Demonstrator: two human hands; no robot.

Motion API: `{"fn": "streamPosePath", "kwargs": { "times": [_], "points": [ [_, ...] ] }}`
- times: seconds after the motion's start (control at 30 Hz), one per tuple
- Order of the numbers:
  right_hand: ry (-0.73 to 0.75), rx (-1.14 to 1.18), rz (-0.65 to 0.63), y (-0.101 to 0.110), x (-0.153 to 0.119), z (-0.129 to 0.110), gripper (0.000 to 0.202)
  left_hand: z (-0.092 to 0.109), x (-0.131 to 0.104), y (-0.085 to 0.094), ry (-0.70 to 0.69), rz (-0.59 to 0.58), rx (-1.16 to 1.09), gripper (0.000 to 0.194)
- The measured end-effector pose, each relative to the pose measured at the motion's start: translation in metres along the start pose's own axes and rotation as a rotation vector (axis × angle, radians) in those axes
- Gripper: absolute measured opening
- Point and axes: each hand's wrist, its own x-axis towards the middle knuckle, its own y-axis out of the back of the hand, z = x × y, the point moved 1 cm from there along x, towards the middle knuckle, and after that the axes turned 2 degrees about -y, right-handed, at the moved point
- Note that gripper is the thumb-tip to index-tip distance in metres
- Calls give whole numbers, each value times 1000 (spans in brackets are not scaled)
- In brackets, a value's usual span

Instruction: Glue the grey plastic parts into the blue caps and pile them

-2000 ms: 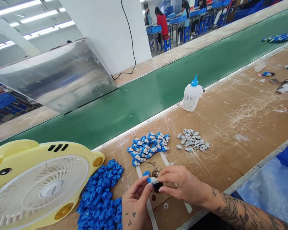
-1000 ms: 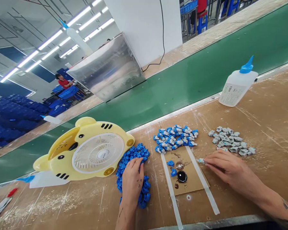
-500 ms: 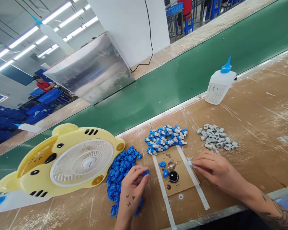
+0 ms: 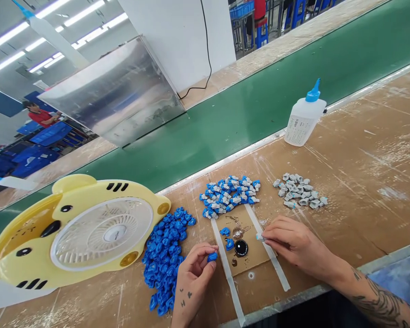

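Observation:
Between thumb and fingers, my left hand [image 4: 195, 278] pinches a small blue plastic part [image 4: 212, 256], just right of a heap of similar blue parts [image 4: 167, 255]. My right hand [image 4: 294, 243] pinches a small grey piece [image 4: 260, 237] by the right tape strip. Between the hands lies a taped-down cardboard sheet [image 4: 256, 264]. On it sit a round black cap-like dish [image 4: 241, 248], a clear wet-looking round spot [image 4: 238, 233] and two loose blue parts [image 4: 229, 244]. Behind the sheet is a pile of joined blue-and-grey pieces [image 4: 228, 196]; loose grey pieces [image 4: 300, 190] lie to its right.
A yellow animal-faced fan [image 4: 89, 232] stands at left. A white squeeze bottle [image 4: 304, 119] with a blue nozzle stands at the back right. Beyond the worktable runs a green belt [image 4: 232, 118]. A person in red [image 4: 41, 116] is far off at left.
My left hand has moved slightly right, towards the cardboard, with the blue part. My right hand still pinches the grey piece. The whole view has shifted, moving the scene leftward.

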Motion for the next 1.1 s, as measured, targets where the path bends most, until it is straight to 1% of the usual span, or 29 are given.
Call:
{"fn": "streamPosePath", "kwargs": {
  "times": [0.07, 0.17, 0.23, 0.3, 0.4, 0.5, 0.6, 0.63, 0.7, 0.77, 0.8, 0.9, 0.97, 1.1],
  "points": [
    [5, 0, 2, 1, 0, -1, 17, -3, 0, 7, -113, -26, 209, 20],
    [6, 1, 0, 2, 0, -1, 19, -8, -1, 16, -379, -121, 577, 26],
    [7, 0, -5, 1, 0, -1, 20, -12, -3, 17, -521, -164, 729, 31],
    [13, -1, -4, 0, 0, 0, 20, -15, -7, 15, -609, -128, 825, 36],
    [15, -5, -9, -4, 1, 1, 21, -18, -11, 9, -677, -18, 873, 35],
    [31, -13, -9, -6, 1, 1, 24, -20, -14, 5, -650, 53, 811, 33],
    [38, -11, 4, -8, 0, 2, 26, -19, -16, 5, -523, 119, 684, 27],
    [32, -6, 0, -8, 0, 2, 25, -17, -17, 4, -469, 120, 630, 25],
    [14, 2, -18, -8, 0, 2, 23, -13, -19, -1, -385, 70, 536, 22],
    [-3, 3, -30, -9, -1, 3, 20, -9, -22, -11, -349, -21, 484, 20],
    [-6, 2, -29, -10, -2, 3, 19, -8, -23, -17, -343, -45, 474, 21],
    [-3, -1, -14, -11, -3, 3, 18, -8, -25, -33, -354, -27, 458, 24],
    [-4, -7, -13, -12, -4, 4, 17, -10, -24, -41, -360, -19, 463, 23],
    [-18, -12, -22, -12, -5, 7, 17, -11, -22, -45, -349, -72, 493, 25]
  ]
}}
